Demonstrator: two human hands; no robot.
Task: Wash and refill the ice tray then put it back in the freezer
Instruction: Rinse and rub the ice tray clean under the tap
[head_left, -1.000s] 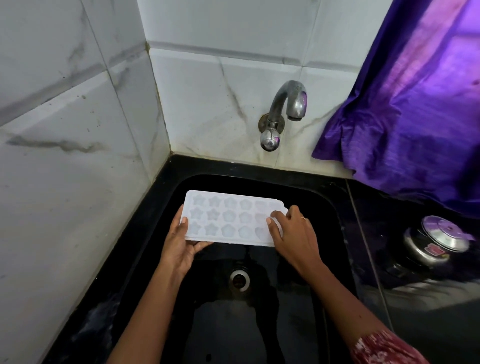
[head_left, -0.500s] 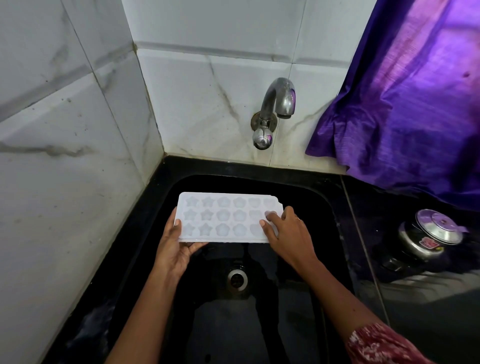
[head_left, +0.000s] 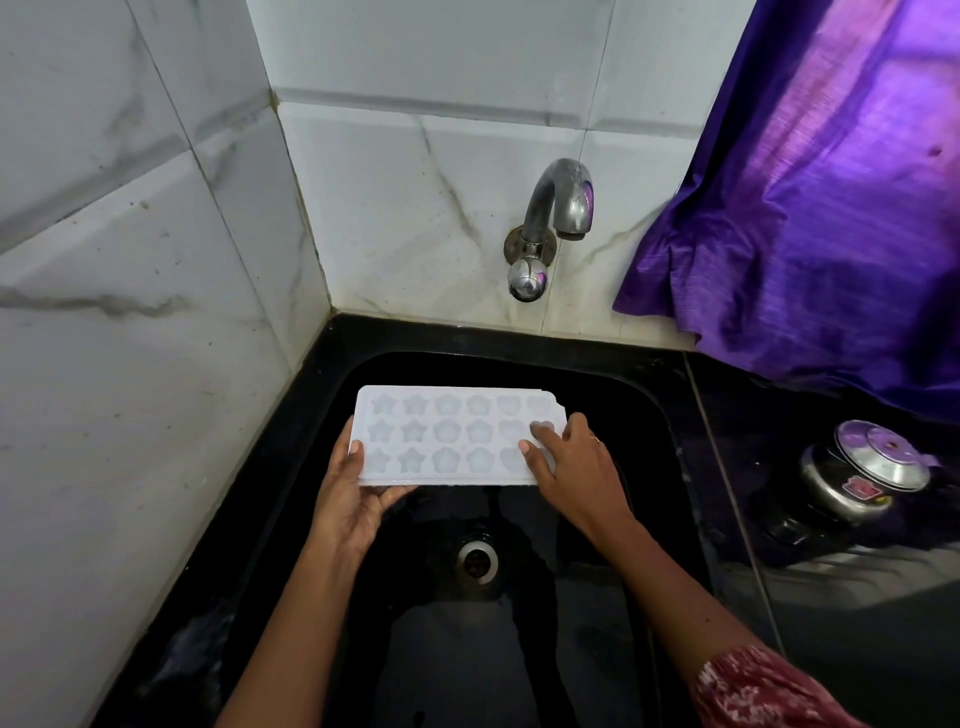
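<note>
Ice tray (head_left: 452, 436): left hand (head_left: 353, 499) clamps one end; right hand (head_left: 576, 467) clamps the other.

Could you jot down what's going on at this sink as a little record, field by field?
place: black sink in a tiled corner
ice tray: white, star and flower moulds, held about level over the sink
left hand: grips the tray's left end, thumb on top
right hand: lies over the tray's right end, thumb and forefinger on top; grip unclear
tap: on the back wall, no water running
to the right: metal pot, purple curtain
</note>
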